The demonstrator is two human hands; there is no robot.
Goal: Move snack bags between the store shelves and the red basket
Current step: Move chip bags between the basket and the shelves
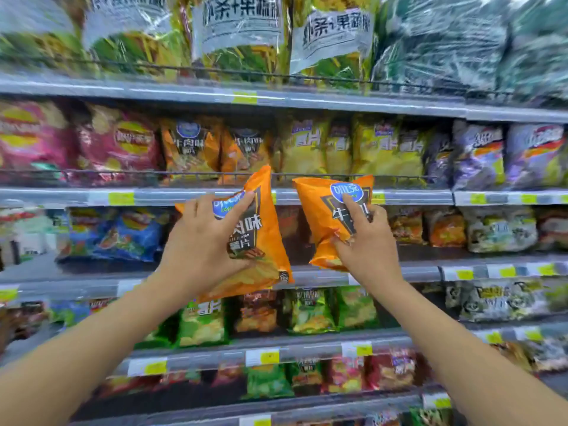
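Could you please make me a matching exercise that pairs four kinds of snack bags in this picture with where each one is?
Things:
1. front orange chip bags
2. blue chip bags
3. purple snack bags
4. green chip bags

Places:
A. right end of the second shelf from the top
B. shelf just below the wrists, near the middle
C. held in front of the shelves, one in the left hand, one in the right hand
D. on a shelf, to the left of the left hand

Pairs: 1-C, 2-D, 3-A, 4-B.
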